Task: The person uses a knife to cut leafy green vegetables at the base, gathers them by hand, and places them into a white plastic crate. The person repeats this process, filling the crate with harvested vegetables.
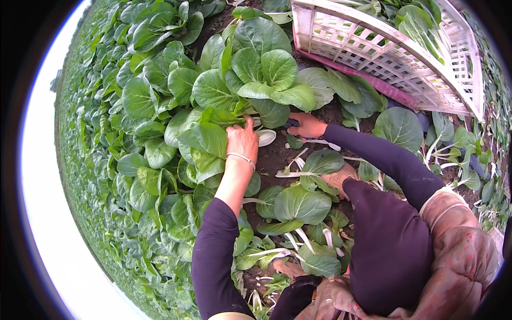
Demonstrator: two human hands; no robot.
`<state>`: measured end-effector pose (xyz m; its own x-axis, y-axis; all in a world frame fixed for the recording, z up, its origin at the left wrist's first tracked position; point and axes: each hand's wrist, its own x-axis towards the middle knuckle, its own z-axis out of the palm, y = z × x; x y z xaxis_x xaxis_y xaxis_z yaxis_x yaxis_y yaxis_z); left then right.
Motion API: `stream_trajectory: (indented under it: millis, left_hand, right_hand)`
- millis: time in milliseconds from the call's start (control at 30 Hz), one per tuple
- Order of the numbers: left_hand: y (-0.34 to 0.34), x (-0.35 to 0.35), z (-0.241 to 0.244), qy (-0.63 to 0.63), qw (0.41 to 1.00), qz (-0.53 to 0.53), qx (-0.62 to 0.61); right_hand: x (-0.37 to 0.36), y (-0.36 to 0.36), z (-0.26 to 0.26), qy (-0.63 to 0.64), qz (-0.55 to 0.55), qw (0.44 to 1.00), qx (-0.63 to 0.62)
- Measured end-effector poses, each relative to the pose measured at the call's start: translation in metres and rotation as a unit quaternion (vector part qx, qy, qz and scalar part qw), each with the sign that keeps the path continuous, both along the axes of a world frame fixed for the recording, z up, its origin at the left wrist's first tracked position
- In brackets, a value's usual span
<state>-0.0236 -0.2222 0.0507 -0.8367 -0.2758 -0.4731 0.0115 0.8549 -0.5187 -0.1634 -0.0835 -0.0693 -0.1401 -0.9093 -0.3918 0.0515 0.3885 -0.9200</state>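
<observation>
My left hand (pixel 243 138), with a band at its wrist, is in among the leaves of a bok choy plant (pixel 206 138). Its fingers are curled around the plant's stalks, and the fingertips are partly hidden. Just right of them a thick white stalk base (pixel 267 137) shows close to the soil. Low to the ground, my right hand (pixel 309 125) grips a dark-handled tool (pixel 291 123) pointing toward that base; leaves hide its working end. A large bok choy head (pixel 266 74) spreads its leaves above both hands.
At the upper right a white plastic crate (pixel 360 52) with a pink lower edge holds leafy greens (pixel 420 28). Dense bok choy rows (pixel 152 148) fill the left. Loose leaves (pixel 302 204) lie on the soil (pixel 276 156) around my foot (pixel 340 178).
</observation>
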Motion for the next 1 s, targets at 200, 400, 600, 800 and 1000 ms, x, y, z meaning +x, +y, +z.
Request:
stream_trajectory:
  millis: [200, 400, 600, 800, 1000]
  left_hand:
    - [-0.010, 0.018, 0.005, 0.027, 0.999, 0.032, 0.005]
    - [-0.005, 0.037, 0.025, 0.051, 0.998, 0.020, 0.029]
    - [-0.008, 0.011, 0.024, 0.081, 0.996, -0.022, 0.027]
    - [-0.029, -0.024, 0.008, 0.084, 0.995, -0.035, 0.042]
    - [-0.052, -0.005, -0.025, -0.013, 0.998, 0.066, -0.008]
  right_hand:
    - [0.004, 0.022, 0.007, -0.083, 0.045, 0.995, 0.024]
    - [0.017, 0.067, 0.030, 0.155, 0.005, 0.982, -0.108]
    - [0.028, 0.050, 0.050, 0.296, -0.061, 0.946, -0.115]
    - [0.030, 0.059, 0.041, 0.272, -0.060, 0.953, -0.117]
    - [0.019, 0.045, 0.036, 0.151, -0.098, 0.984, -0.018]
